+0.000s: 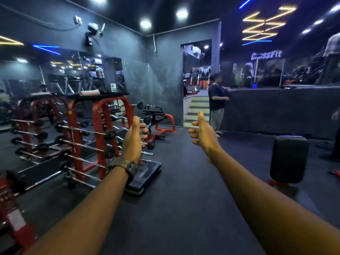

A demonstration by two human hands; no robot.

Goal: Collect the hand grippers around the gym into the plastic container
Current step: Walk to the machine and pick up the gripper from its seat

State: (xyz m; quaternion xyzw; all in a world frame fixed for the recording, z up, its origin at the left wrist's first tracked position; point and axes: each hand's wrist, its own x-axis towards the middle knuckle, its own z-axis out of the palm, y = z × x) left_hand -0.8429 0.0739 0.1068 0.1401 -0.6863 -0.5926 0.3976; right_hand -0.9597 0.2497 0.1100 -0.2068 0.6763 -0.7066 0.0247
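Both my arms reach forward over the dark gym floor. My left hand (135,139), with a watch on its wrist, is open, fingers apart, and holds nothing. My right hand (202,134) is also open and empty, thumb up. I see no hand gripper and no plastic container in this view.
A red barbell rack (103,126) stands at the left with a dark step platform (145,174) at its foot. A red bench machine (158,118) is behind it. A black padded seat (288,158) stands at the right. A person (217,103) stands by stairs (196,112) ahead.
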